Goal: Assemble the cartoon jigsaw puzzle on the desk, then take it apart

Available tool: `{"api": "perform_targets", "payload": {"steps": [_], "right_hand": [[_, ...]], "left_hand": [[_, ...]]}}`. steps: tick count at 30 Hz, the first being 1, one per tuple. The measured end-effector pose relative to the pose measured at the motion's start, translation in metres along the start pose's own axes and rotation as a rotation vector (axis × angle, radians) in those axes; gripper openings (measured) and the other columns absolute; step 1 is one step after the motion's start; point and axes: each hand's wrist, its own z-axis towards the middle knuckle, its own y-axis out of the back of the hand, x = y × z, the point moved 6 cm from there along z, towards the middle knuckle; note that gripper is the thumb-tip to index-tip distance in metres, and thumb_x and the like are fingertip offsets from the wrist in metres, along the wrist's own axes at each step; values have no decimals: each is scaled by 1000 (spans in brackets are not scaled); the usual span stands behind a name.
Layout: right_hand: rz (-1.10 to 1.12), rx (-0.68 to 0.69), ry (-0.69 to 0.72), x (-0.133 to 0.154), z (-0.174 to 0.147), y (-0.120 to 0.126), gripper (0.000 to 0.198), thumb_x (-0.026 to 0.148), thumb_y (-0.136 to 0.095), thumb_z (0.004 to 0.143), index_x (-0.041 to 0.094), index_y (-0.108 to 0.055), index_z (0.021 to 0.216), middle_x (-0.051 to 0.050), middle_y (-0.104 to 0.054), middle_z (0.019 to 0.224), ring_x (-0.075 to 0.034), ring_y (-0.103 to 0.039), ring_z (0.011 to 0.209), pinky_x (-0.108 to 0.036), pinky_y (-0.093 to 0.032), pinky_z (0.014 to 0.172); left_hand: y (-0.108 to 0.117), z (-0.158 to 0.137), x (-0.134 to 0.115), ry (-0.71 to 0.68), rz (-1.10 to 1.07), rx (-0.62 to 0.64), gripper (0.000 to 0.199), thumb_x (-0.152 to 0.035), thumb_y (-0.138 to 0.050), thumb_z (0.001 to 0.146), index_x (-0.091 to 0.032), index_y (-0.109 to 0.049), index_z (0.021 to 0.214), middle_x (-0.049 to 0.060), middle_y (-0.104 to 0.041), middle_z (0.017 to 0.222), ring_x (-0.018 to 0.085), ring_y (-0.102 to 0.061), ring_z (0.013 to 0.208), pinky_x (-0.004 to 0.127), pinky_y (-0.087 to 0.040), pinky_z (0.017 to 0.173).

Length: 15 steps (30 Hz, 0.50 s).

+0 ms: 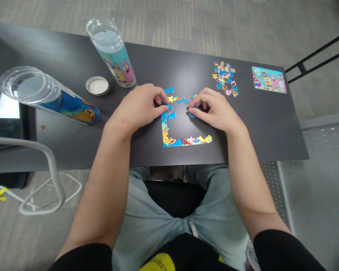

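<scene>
A partly joined jigsaw puzzle [165, 132] forms an L-shaped border along the left and bottom sides. At the top of its left side, my left hand [142, 107] is closed, thumb and forefinger at a small blue puzzle piece [170, 107]. My right hand [213, 108] pinches a blue puzzle piece [191, 114], mostly hidden by the fingertips. Between the hands lie a few loose blue and yellow pieces [173, 99]. Another blue piece [168, 90] rests just beyond my left fingertips.
A pile of loose pieces [225, 77] lies at the back right, beside a picture card [269, 79]. On the left are two clear-topped printed tubes [115, 56], [73, 103], a round lid [97, 86] and a dark-framed device [5, 113]. A white cable [55, 177] hangs by the table.
</scene>
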Motion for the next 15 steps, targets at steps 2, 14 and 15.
{"api": "perform_targets", "payload": {"steps": [2, 14, 15], "right_hand": [[3, -1, 12, 2, 0, -2, 15, 44, -91, 114, 30, -94, 120, -10, -82, 116, -29, -61, 88, -55, -52, 93], [-5, -35, 40, 12, 3, -8, 22, 41, -88, 111, 28, -89, 129, -8, -81, 120, -29, -68, 91, -54, -60, 101], [12, -34, 40, 14, 3, -10, 25, 43, -88, 111, 28, -88, 131, -8, -82, 123, -28, -67, 89, -53, -60, 99]], "left_hand": [[1, 0, 0, -3, -4, -9, 18, -38, -90, 97, -29, -92, 112, 4, -84, 109, 20, -67, 86, 42, -54, 86], [1, -2, -4, -17, -237, -33, 18, -44, -92, 97, -30, -82, 103, 0, -81, 89, 23, -72, 89, 41, -57, 87], [0, -2, -7, -28, -262, -37, 20, -45, -92, 98, -30, -83, 106, 0, -82, 91, 22, -71, 88, 41, -57, 86]]}}
